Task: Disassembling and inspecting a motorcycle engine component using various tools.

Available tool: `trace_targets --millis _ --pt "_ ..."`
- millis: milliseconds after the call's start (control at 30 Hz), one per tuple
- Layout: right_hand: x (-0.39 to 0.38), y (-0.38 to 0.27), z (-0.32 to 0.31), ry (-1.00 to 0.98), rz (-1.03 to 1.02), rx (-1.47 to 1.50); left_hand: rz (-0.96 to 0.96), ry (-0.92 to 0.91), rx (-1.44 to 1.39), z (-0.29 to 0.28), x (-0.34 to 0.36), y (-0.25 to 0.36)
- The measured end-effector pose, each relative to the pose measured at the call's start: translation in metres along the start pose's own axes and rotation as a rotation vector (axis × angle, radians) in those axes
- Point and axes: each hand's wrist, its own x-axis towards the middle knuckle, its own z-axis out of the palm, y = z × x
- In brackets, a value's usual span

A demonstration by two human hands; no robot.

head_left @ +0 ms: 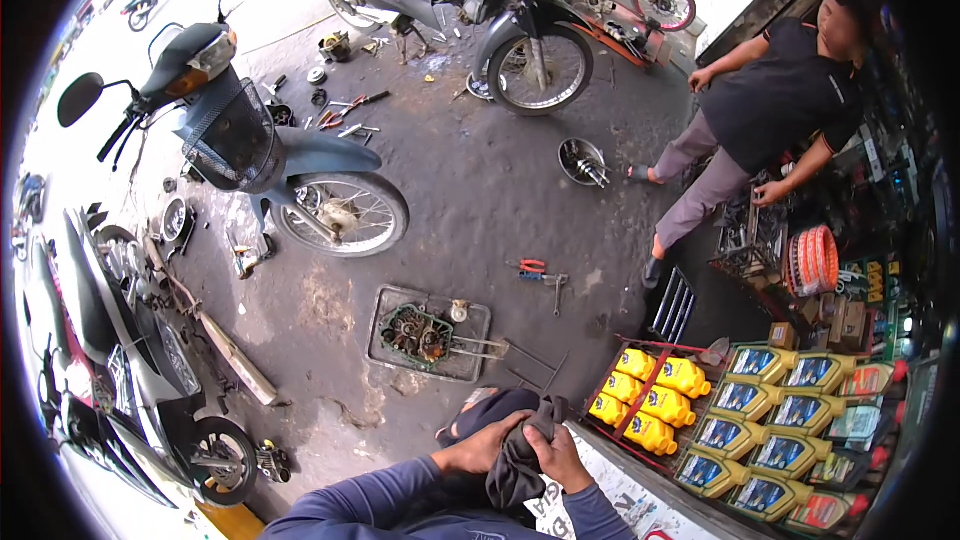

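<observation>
At the bottom centre, my left hand (477, 452) and my right hand (559, 460) are both closed on a bunched dark grey cloth (515, 478) held in front of my body. Just beyond them on the floor lies a metal tray (385, 360) holding an opened engine case (418, 335) with a green rim, a small pale round part and long rods toward its right. Pliers with red handles (531, 267) and a few other hand tools lie farther up on the dark floor.
A co-worker (760, 110) stands at the right beside tool racks (755, 235). Yellow bottles (660, 376) and gold oil jugs (800, 410) fill the lower right. Motorbikes (120, 370) line the left and back (535, 70). A bowl of parts (582, 162) and scattered tools lie on the floor.
</observation>
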Motion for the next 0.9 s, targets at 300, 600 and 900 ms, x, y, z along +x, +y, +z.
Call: trace_targets --millis 300,600,900 --pt "0.17 -0.064 -0.087 0.05 -0.28 -0.048 0.165 0.246 -0.324 -0.123 0.117 0.067" --pt "0.53 -0.056 -0.183 0.164 0.303 0.308 0.0 0.71 0.127 -0.333 0.248 0.169" --pt "0.924 -0.142 -0.083 -0.129 0.293 -0.143 0.064 1.27 0.063 -0.524 0.29 0.219"
